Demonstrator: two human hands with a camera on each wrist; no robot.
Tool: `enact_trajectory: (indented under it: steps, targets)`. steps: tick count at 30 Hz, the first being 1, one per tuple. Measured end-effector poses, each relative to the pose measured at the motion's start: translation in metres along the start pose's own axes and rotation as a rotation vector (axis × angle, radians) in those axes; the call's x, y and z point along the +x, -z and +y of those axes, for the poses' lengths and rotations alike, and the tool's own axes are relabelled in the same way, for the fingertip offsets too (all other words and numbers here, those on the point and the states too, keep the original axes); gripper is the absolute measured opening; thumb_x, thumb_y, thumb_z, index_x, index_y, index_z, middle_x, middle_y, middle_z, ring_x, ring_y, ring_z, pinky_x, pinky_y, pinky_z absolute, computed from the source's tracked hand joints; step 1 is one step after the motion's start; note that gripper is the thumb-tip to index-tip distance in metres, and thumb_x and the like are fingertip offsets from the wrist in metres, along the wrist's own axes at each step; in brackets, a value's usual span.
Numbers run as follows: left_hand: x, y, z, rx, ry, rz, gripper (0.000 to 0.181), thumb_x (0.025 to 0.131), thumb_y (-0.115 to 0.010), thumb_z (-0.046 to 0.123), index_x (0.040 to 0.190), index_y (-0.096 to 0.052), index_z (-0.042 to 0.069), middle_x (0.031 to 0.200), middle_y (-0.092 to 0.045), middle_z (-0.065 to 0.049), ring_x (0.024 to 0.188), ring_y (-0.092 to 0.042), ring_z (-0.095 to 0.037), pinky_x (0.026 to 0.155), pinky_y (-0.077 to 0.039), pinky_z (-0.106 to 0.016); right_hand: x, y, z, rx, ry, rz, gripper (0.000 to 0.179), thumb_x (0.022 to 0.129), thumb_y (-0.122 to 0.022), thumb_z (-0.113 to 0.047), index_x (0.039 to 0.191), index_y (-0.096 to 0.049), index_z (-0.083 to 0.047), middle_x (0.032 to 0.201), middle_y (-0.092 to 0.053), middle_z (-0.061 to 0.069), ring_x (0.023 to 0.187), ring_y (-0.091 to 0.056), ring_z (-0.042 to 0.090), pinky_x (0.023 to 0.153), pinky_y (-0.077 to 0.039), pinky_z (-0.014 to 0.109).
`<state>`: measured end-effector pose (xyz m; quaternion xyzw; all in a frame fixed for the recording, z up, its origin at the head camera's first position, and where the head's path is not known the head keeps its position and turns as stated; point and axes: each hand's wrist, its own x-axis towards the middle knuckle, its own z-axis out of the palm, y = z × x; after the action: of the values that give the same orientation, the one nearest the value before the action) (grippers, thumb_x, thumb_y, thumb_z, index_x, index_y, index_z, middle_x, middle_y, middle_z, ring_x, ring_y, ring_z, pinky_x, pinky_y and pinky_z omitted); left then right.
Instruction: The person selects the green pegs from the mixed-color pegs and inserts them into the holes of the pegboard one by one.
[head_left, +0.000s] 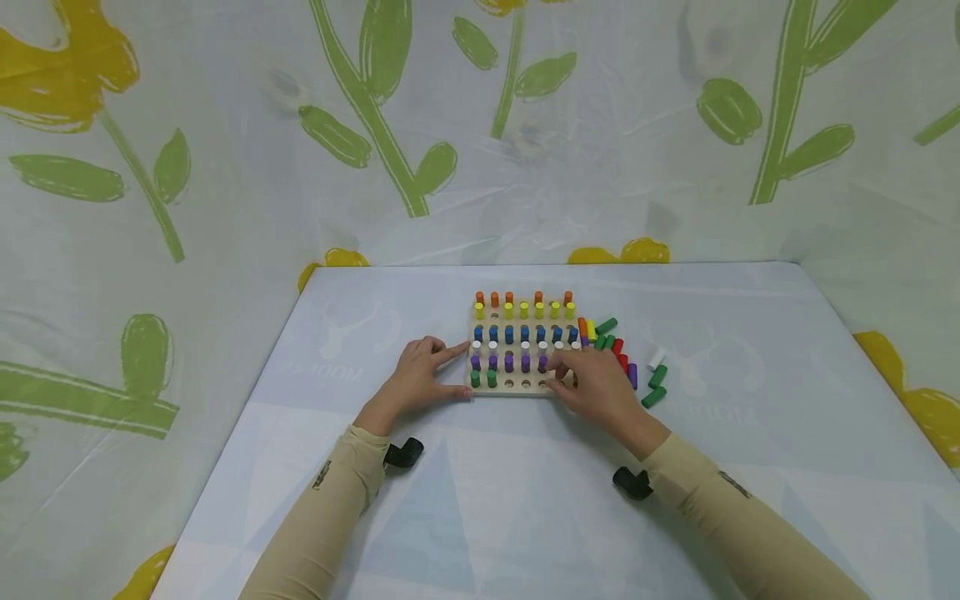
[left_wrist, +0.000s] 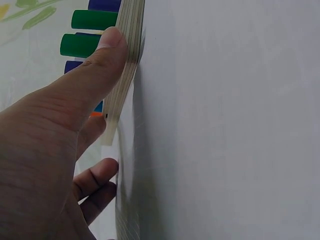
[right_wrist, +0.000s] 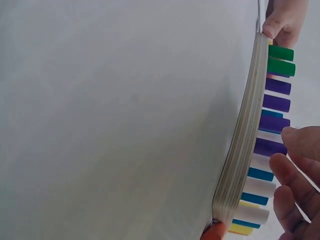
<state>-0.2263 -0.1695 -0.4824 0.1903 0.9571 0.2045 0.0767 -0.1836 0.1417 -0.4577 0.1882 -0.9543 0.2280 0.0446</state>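
As the head view shows, the board (head_left: pixel 517 392) lies toward the surface's (head_left: pixel 525 500) far edge. The left wrist view has the left grip (left_wrist: pixel 55 130) wide against it; the right wrist view, the right grip (right_wrist: pixel 300 182) pinching a purple peg (right_wrist: pixel 268 146).

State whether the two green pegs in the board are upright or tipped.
Upright: the head view shows both green pegs standing in the board; the right wrist view shows them jutting straight from it.

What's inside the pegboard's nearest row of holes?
Two green pegs at the left end, then bare holes. The right hand covers part of the right end, hiding what's there.
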Motion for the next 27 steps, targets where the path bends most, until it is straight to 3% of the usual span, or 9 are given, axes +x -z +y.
enact_trajectory:
  steps: [4, 15, 27]
  targets:
    - [-0.001, 0.000, 0.000, 0.000, -0.006, -0.001, 0.089, 0.079, -0.080, 0.061, 0.154, -0.045, 0.031, 0.115, -0.042, -0.007, 0.108, -0.036, -0.027, 0.097, -0.032, -0.043, -0.002, 0.000, 0.003, -0.005, 0.000, 0.011, 0.018, 0.088, -0.081, -0.025, 0.103, -0.073, -0.020, 0.089, -0.069, -0.008, 0.080, -0.058, 0.015, 0.083, -0.041, 0.041]
    - [-0.001, 0.001, 0.001, -0.003, 0.007, -0.009, 0.089, 0.079, -0.080, 0.062, 0.155, -0.044, 0.032, 0.116, -0.041, -0.006, 0.110, -0.035, -0.027, 0.097, -0.033, -0.043, -0.007, 0.006, 0.009, -0.011, -0.044, -0.006, 0.020, 0.089, -0.080, -0.025, 0.106, -0.075, -0.015, 0.091, -0.071, -0.004, 0.087, -0.060, 0.020, 0.087, -0.044, 0.047]
    - [-0.003, 0.002, 0.002, -0.004, 0.010, -0.012, 0.090, 0.078, -0.080, 0.063, 0.155, -0.044, 0.033, 0.117, -0.041, -0.006, 0.111, -0.035, -0.027, 0.097, -0.033, -0.043, -0.013, 0.010, 0.017, -0.032, -0.042, 0.002, 0.019, 0.088, -0.081, -0.024, 0.101, -0.072, -0.016, 0.086, -0.068, -0.006, 0.079, -0.054, 0.017, 0.082, -0.041, 0.042]
